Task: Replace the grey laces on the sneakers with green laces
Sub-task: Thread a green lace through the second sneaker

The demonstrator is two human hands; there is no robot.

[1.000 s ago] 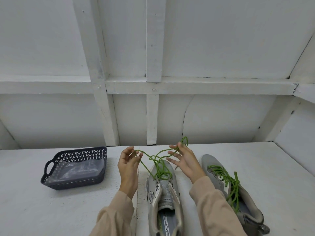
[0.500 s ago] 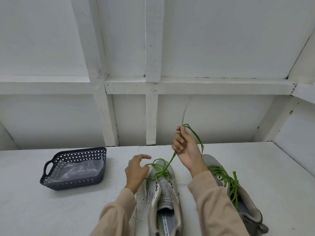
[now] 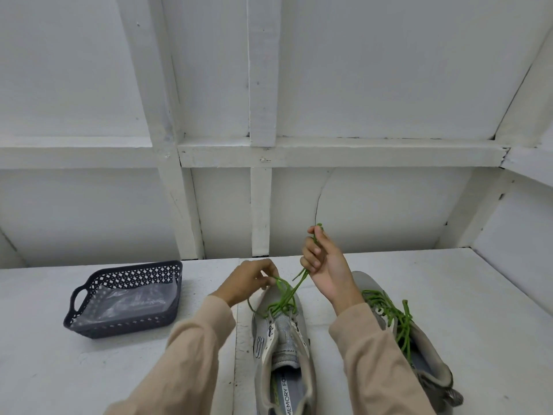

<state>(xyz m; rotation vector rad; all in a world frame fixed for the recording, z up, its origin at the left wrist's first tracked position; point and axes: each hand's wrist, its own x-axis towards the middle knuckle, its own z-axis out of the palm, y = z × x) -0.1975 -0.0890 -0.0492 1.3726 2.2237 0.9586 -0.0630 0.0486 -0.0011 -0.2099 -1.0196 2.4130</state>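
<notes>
Two grey sneakers lie on the white table. The left sneaker [image 3: 281, 348] points away from me, with a green lace [image 3: 284, 298] threaded only through its front eyelets. My right hand [image 3: 323, 262] is raised above the toe and grips one strand of that lace, pulled up taut. My left hand [image 3: 248, 280] sits lower, left of the toe, and pinches the other strand. The right sneaker [image 3: 419, 351] lies beside my right forearm, and its own green lace [image 3: 392, 316] runs up most of its eyelets.
A dark perforated plastic basket [image 3: 89, 324] with a clear plastic bag inside stands on the table to the left. A white panelled wall with beams [image 3: 263, 151] rises just behind the table. The table's right side meets a slanted white wall.
My right hand has lifted its lace strand higher and curled tighter round it. My left hand has dropped toward the sneaker's toe and taken hold of the other strand.
</notes>
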